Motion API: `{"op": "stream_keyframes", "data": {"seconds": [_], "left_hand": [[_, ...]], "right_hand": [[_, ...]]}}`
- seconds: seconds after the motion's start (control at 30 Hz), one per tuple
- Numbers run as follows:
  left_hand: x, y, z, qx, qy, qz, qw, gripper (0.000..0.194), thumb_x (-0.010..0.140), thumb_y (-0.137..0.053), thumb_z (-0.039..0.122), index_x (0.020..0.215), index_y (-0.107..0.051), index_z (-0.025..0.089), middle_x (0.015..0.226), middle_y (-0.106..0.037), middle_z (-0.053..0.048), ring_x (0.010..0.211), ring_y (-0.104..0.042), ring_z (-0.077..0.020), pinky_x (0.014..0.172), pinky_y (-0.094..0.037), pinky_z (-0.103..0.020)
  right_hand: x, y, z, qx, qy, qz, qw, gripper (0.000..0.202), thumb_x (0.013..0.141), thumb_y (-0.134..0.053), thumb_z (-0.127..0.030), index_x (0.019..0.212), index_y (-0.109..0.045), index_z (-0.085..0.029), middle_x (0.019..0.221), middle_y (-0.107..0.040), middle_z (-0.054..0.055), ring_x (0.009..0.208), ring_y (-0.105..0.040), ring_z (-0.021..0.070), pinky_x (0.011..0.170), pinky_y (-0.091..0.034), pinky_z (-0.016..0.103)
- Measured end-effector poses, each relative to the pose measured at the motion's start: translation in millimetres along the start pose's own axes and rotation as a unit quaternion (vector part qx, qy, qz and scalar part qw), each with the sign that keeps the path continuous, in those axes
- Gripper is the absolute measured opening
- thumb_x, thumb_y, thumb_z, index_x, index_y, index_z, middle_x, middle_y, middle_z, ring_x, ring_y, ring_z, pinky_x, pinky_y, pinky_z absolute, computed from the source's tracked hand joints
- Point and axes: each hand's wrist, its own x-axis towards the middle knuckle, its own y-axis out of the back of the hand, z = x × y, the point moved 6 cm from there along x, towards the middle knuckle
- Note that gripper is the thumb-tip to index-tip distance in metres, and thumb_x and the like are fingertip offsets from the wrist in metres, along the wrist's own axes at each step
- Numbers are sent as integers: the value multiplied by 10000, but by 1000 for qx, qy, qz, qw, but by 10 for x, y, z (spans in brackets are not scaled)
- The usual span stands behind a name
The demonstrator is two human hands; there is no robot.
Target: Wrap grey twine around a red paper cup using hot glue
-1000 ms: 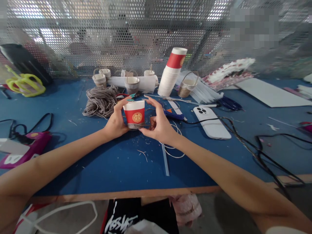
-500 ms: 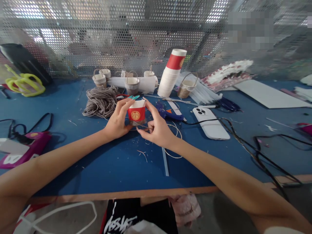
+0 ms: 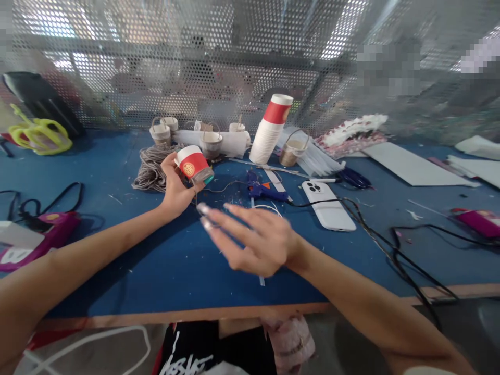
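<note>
My left hand [image 3: 177, 187] is closed around a small paper cup [image 3: 192, 161], tilted, red with a gold emblem and a white rim. Thin grey-brown cord is wound round its lower end. My right hand [image 3: 253, 237], smeared by motion, is in front of the cup and to its right. Its thumb and forefinger tips come close together on a thin strand of cord [image 3: 197, 199] that runs down from the cup. Behind my left hand lies a bundle of grey cord [image 3: 150, 165]. A blue glue gun [image 3: 267, 191] rests on the table beyond my right hand.
Several cord-covered cups with handles, among them one cup [image 3: 211, 143], line the back. A stack of paper cups [image 3: 269, 130] leans there. To the right are a white phone [image 3: 328, 205], black cables [image 3: 375, 234] and white board [image 3: 417, 164]. A perforated metal screen [image 3: 234, 67] closes the back.
My left hand has carried the cup left and tilted it. My right hand has come away from the cup, toward me and to the right.
</note>
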Motion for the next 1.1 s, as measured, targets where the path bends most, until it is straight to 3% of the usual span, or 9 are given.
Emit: {"op": "stream_keyframes", "data": {"seconds": [0.13,0.27,0.33,0.47,0.6,0.7,0.8,0.97,1.1], "left_hand": [[17,-58,91,-52,-33,-19,998,796,791,-742,567,1344,-206,365,1288,-440,-77,1213,-602,-260,1005,-554,-456],[3,-115,143,-99,-16,-51,994,846,773,-779,504,1366,-182,419,1385,-377,-76,1224,-595,-261,962,-581,-420],[-16,-166,152,-119,12,-96,988,865,762,-791,482,1372,-181,417,1387,-393,-83,1131,-639,-248,884,-611,-399],[-77,-327,176,-181,91,-243,949,844,703,-837,448,1320,-270,354,1320,-482,-94,1017,-686,-239,838,-624,-409],[-76,-370,127,-175,187,-263,930,842,606,-891,355,1232,-329,301,1257,-495,-85,984,-696,-237,883,-606,-470],[-61,-359,85,-152,237,-242,928,824,579,-890,335,1193,-344,271,1184,-524,-75,964,-695,-241,892,-596,-486],[-58,-358,91,-144,252,-238,927,822,577,-882,340,1193,-344,261,1169,-531,-74,968,-690,-246,907,-584,-493],[-73,-369,124,-129,245,-246,929,837,584,-863,328,1215,-319,258,1216,-508,-93,973,-689,-248,932,-564,-507],[-98,-401,168,-77,176,-285,939,852,610,-847,313,1256,-292,270,1229,-541,-105,972,-696,-264,917,-558,-525]], "right_hand": [[-307,-23,928,62,-262,-42,962,523,863,-557,-239,1376,-452,-238,1358,-622,125,1129,-667,259,918,-581,430],[-939,-262,1623,203,-473,-152,844,684,684,-675,-373,1291,-443,-160,1328,-528,209,1115,-627,320,849,-591,483],[-1154,-352,1695,219,-496,-232,808,654,631,-712,-382,1211,-498,-167,1236,-558,185,1103,-615,336,911,-563,536],[-1196,-401,1589,170,-462,-295,819,532,586,-727,-315,1078,-558,-200,1167,-548,131,1088,-597,332,981,-520,558],[-1139,-452,1516,132,-473,-294,820,469,575,-686,-218,1022,-543,-196,1156,-559,133,966,-630,298,908,-545,515],[-1129,-420,1569,110,-486,-250,830,419,546,-664,-180,950,-552,-200,1072,-615,120,978,-640,312,905,-532,497],[-1158,-276,1705,127,-532,-131,827,367,507,-668,-188,861,-577,-214,924,-665,71,847,-655,271,805,-540,440],[-1351,-68,1908,292,-634,112,707,139,531,-658,-280,563,-534,-227,431,-505,-33,368,-450,132,401,-360,288],[-1386,46,1964,326,-633,170,682,238,610,-610,-382,479,-463,-249,351,-415,-38,292,-337,97,329,-254,272]]}}
